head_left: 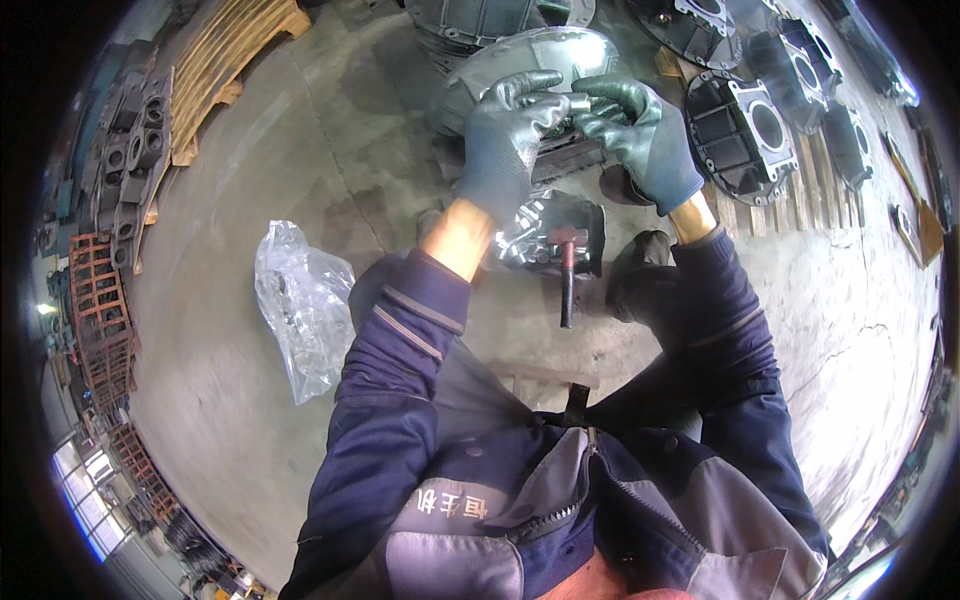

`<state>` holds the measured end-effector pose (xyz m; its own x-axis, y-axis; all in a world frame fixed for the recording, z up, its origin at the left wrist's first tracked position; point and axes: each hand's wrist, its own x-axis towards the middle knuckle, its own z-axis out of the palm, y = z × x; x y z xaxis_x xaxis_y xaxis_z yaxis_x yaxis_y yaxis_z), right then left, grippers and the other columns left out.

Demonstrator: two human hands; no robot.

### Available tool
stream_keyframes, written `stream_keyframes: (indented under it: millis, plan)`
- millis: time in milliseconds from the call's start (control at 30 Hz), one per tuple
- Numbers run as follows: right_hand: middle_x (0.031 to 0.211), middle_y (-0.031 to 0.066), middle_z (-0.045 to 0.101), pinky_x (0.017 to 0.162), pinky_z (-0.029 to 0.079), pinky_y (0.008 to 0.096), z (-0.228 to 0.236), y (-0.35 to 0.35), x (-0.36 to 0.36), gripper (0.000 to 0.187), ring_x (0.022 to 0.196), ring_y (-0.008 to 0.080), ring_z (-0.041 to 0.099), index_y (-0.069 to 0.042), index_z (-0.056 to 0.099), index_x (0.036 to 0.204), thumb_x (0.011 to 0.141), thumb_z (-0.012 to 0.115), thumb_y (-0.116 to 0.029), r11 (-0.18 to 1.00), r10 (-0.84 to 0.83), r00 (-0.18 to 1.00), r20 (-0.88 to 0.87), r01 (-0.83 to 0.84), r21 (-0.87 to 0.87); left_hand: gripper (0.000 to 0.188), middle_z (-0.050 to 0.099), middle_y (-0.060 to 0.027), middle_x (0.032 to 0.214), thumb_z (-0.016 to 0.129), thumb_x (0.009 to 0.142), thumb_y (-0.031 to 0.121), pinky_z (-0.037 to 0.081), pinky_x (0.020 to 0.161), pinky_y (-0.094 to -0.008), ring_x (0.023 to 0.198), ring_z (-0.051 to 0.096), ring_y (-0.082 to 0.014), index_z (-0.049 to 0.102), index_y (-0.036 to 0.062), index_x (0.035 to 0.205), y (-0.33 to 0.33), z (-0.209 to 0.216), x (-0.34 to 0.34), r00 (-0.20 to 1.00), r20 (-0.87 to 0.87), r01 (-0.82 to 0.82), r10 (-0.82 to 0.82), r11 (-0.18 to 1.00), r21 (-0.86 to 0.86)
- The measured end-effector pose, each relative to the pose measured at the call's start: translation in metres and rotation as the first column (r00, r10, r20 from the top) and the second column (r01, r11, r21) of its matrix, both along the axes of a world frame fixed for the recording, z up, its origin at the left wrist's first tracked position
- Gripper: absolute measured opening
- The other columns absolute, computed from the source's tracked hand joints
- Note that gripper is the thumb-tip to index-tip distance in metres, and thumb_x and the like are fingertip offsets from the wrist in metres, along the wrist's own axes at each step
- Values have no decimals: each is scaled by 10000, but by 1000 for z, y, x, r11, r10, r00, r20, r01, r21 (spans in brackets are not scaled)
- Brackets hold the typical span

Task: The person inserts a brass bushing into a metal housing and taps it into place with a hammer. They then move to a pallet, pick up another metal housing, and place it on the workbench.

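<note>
My left hand (505,140), in a dark work glove, is closed with thumb and forefinger around a small shiny metal cylinder (579,102). The cylinder's end points toward my right hand (645,140), gloved too, whose fingers are bent in a pinch close to it. What lies between the right fingers is too small to make out. Just beyond and beneath both hands is a large grey metal casting (480,75) with a round flange. On the floor nearer me, a hammer (567,255) with a reddish head and black handle lies by a pile of small shiny metal parts (527,232).
A clear plastic bag (300,310) lies on the floor to the left. Several dark cast housings (745,130) stand on a wooden pallet (800,205) at the right. Another pallet (225,60) and stacked metal parts (135,150) line the far left.
</note>
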<state>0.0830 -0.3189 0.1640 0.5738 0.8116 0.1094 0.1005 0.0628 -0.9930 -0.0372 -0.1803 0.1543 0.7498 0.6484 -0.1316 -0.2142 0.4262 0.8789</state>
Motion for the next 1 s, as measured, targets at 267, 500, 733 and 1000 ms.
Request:
stream_keyframes:
  millis: [267, 500, 733, 1000]
  plan:
    - [1204, 125, 705, 916, 575, 289, -4, 10, -3, 407, 1017, 152, 678, 58, 618, 1282, 882, 654, 130, 998, 30, 997, 73, -33, 46, 323, 723, -186, 1020, 690, 874, -115, 586, 849, -281, 927, 721, -211, 615, -93, 1188, 2, 9, -5, 998, -7, -59, 59, 997, 45]
    - [1207, 113, 704, 919, 566, 273, -10, 10, -1, 403, 1009, 138, 680, 48, 644, 1271, 874, 698, 98, 996, 61, 997, 47, -65, 67, 291, 743, -125, 1012, 665, 884, -101, 578, 822, -261, 885, 712, -169, 672, -47, 1170, 5, 5, -10, 999, -29, -31, 35, 993, 111]
    - [1083, 132, 713, 794, 590, 280, -46, -25, 31, 379, 937, 199, 722, 24, 696, 1233, 861, 677, 96, 999, -31, 973, 228, 29, 14, 358, 763, -116, 963, 762, 915, 311, 558, 832, -379, 902, 707, -203, 717, 23, 1124, 120, -67, 2, 778, -293, -62, 556, 532, 845]
    - [1064, 165, 744, 820, 575, 366, -152, -108, 81, 300, 960, 273, 721, -90, 776, 1102, 812, 833, -144, 668, -13, 799, 601, 454, -589, 691, 644, -208, 1315, 539, 1023, 576, 447, 1047, -443, 1213, 602, -322, 534, 19, 1433, 216, -213, 61, 662, -555, 29, 503, 723, 690]
